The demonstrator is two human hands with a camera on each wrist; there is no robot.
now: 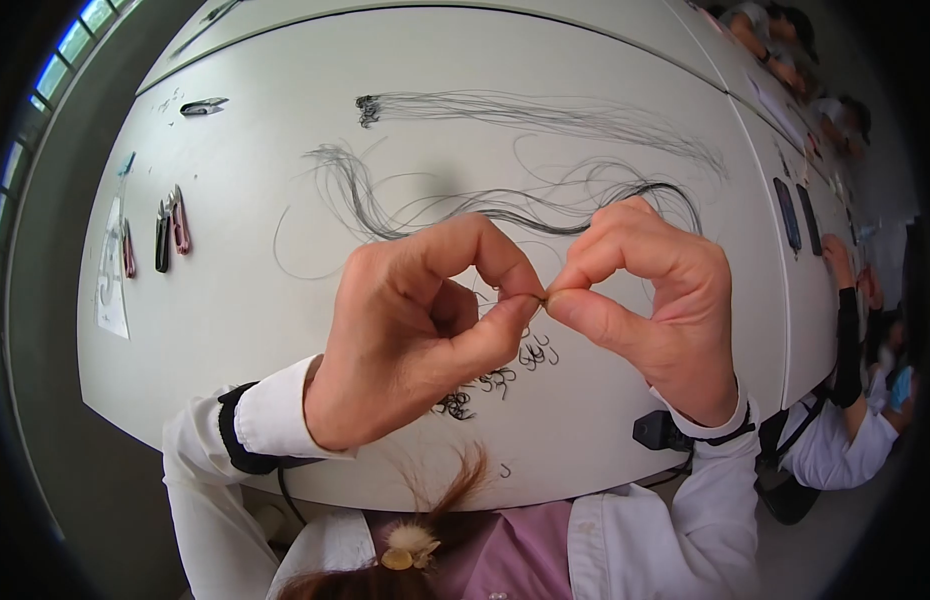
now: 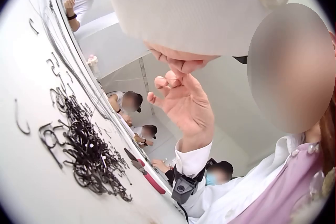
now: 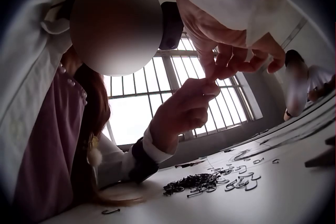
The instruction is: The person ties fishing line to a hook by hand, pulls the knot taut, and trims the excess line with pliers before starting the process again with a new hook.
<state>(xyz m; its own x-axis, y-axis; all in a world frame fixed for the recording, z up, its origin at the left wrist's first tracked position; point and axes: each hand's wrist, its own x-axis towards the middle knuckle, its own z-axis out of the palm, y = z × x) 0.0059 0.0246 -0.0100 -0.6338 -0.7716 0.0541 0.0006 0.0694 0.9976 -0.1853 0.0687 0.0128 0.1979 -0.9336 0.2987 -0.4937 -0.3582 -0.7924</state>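
Note:
Both hands are raised over the table, their thumbs and forefingers meeting tip to tip. My left hand (image 1: 380,335) pinches a thin fishing line (image 2: 169,79), and my right hand (image 1: 680,310) pinches it close alongside. A small dark bit shows between the fingertips; whether it is a fish hook I cannot tell. Below the hands lies a pile of black fish hooks (image 2: 94,153), several scattered around it. Behind them a loose hank of dark fishing line (image 1: 530,222) curves across the table. Farther back is a bundle of hooks (image 1: 367,110) with long lines stretched to the right.
At the left of the table lie black thread snips (image 1: 163,240), pink-handled snips (image 1: 180,225) and a paper strip (image 1: 112,270). Another pair of snips (image 1: 203,106) lies farther back. One single hook (image 1: 505,470) is near the front edge. Other people sit at tables on the right.

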